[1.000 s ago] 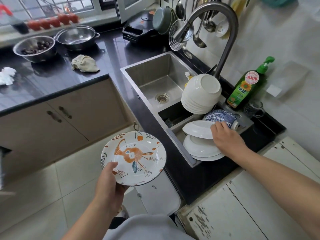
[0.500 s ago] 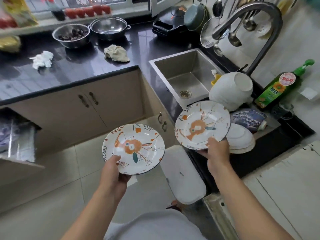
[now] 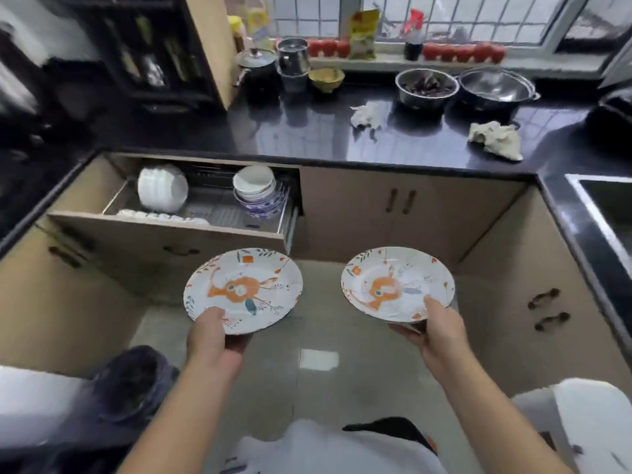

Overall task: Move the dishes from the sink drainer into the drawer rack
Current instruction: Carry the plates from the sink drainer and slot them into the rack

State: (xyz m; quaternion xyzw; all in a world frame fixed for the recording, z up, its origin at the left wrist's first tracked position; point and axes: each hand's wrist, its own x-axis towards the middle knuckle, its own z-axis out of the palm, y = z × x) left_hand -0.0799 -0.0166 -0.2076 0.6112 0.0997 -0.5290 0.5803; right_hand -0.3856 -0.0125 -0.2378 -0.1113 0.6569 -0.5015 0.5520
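Head view: my left hand and right hand each grip a patterned plate mid-carry, so next I slot them into the open drawer rack at ten o'clock

I see two white plates with the same pattern, the left plate and the right plate, each carrying an orange figure at its centre with small teal, blue and orange leaf sprigs scattered round the rim. In the tan-fronted open drawer I make out plain white bowls and a stack of blue-and-white patterned bowls. The glossy black countertop holds a beige cloth, and red tomatoes line the sill.
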